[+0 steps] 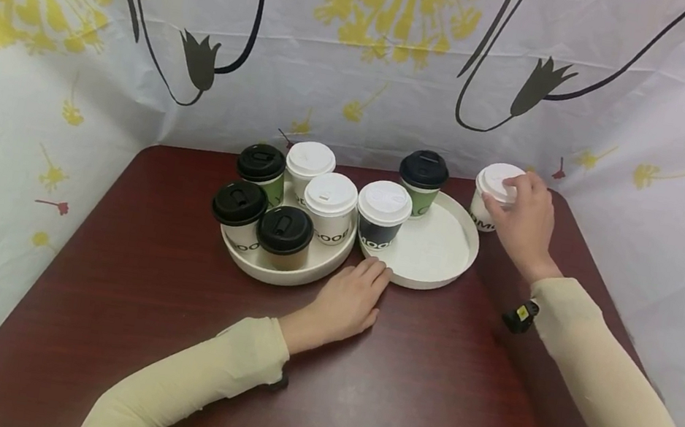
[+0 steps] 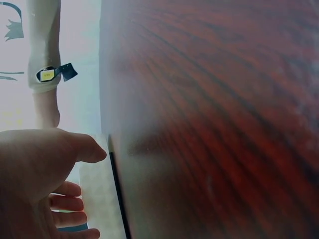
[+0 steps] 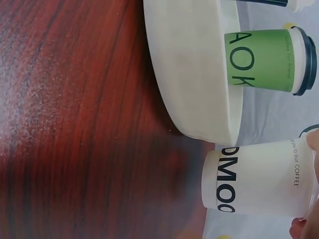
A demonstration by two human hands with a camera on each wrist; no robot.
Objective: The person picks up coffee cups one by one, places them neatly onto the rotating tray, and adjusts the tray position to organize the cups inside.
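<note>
My right hand grips a white paper coffee cup near its white lid, just right of the right tray. Whether the cup's base touches the table, I cannot tell. The left hand lies on the table with extended fingers touching the near rim of the round white right tray. On that tray are a green cup with a black lid and a dark cup with a white lid. In the left wrist view, the left hand holds nothing.
A second round white tray stands to the left, against the right one. It carries several lidded cups, among them a brown cup and a white cup. A patterned cloth hangs behind the dark red table.
</note>
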